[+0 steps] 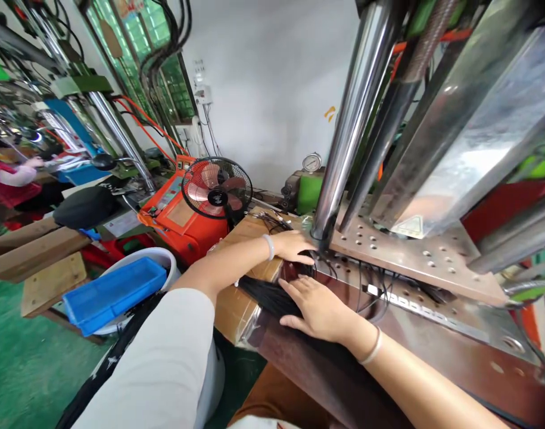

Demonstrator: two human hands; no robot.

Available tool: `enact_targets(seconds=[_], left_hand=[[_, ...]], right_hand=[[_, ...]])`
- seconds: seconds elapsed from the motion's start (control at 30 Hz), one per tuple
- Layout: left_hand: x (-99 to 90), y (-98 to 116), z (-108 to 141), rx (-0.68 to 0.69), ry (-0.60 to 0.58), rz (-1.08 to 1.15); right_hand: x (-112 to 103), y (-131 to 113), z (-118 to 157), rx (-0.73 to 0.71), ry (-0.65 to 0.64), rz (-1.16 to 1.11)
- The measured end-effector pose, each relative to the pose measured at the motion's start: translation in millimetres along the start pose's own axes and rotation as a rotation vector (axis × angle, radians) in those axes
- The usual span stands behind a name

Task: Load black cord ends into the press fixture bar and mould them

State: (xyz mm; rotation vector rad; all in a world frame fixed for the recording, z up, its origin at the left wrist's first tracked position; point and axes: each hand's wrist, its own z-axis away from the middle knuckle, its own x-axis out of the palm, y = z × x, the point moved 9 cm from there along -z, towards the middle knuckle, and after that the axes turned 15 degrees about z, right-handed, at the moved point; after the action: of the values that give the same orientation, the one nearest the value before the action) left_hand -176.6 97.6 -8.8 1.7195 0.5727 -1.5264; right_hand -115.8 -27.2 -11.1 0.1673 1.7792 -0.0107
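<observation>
A thick bundle of black cables lies along the front of the brown work surface, one end over a cardboard box. My right hand rests palm down against the bundle, thumb and fingers apart. My left hand reaches past the box toward the foot of a steel column, its fingers stretched out. Thin black cables run beneath my left fingertips and under the machine's drilled metal plate. Whether the left fingers touch a cable is hard to see.
The press stands close on the right. A fan and an orange machine are behind the box. Left of me, a blue tray sits on a white bucket. A person in red works at far left.
</observation>
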Motion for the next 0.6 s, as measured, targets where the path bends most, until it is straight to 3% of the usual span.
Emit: enact_targets(seconds=[0.07,0.13,0.2,0.27,0.33,0.4,0.47,0.5,0.53,0.57,0.6], left_hand=[[9.9,-7.3,11.3,0.006,-0.072,-0.058],[5.9,-30.5,34.7,-0.141,-0.107,-0.094],[-14.3,-63.9,67.2,-0.384,-0.082,-0.124],[-45.9,-90.8,107.2,-0.623,0.009,-0.173],[-75.5,-96.7,152.1,-0.820,0.133,-0.230],[-88.9,-72.2,197.0,-0.961,0.268,-0.289],[-71.6,-15.7,226.2,-0.928,0.392,-0.253],[-54.1,22.4,233.3,-0.809,0.503,-0.142],[-21.3,63.2,229.6,-0.608,0.480,0.063],[20.8,104.5,222.7,-0.420,0.351,0.282],[55.3,135.4,221.7,-0.357,0.289,0.348]], right_hand=[[0.0,-0.2,9.8,-0.002,-0.016,-0.017],[-0.1,-1.3,16.4,0.000,-0.006,-0.006],[2.2,-1.6,17.9,0.016,0.007,0.026],[6.6,-1.7,16.5,0.031,0.017,0.059],[11.3,-2.1,14.5,0.040,0.026,0.097],[14.1,-4.4,12.7,0.037,0.034,0.127],[12.8,-9.1,11.7,0.033,0.042,0.144],[10.0,-12.1,12.1,0.032,0.046,0.152],[5.2,-14.7,13.7,0.034,0.054,0.164],[-1.3,-15.9,17.2,0.042,0.068,0.180],[-9.6,-14.5,23.2,0.058,0.093,0.198]])
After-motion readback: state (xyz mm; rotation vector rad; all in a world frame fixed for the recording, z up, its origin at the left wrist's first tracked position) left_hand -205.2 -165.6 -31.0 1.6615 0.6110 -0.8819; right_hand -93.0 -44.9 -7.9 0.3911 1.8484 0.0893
